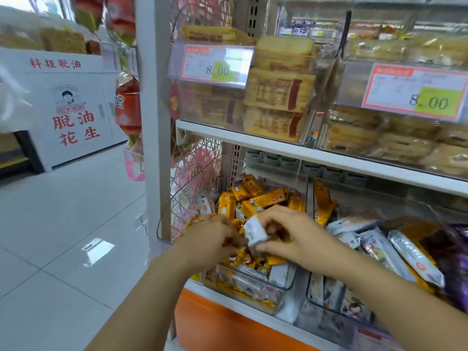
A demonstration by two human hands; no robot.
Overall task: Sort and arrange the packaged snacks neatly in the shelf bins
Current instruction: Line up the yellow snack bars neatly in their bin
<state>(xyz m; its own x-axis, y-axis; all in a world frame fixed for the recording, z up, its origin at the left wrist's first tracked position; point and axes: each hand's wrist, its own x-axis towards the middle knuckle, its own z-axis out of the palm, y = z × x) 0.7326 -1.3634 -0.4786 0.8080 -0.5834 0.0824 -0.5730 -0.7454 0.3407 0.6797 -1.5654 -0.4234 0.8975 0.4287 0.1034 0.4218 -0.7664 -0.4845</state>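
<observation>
- White wrapper among yellow ones — a small white packet [254,233] sits in the lower middle of the frame, held just above the clear bin [253,291] full of yellow snack bars [255,200].
- The right hand [286,231] has its grip pinched on the white packet, fingers curled over its right end and top.
- The left hand [212,236] is closed low among the yellow packets, touching or very near the white packet's left end; what it pinches, if anything, I cannot tell.
- The step in hand looks like picking out a stray — the white packet does not match the yellow pile under it.
- To the lower right, a neighbouring bin [336,304] holds white and silver packets [354,224], seemingly the closer match for the stray.
- The next move probably calls for lifting the packet clear of the pile and carrying it right over the divider, then laying it flat alongside the others.
- Many yellow bars lie tilted and criss-crossed, so lining them up remains to be done.
</observation>
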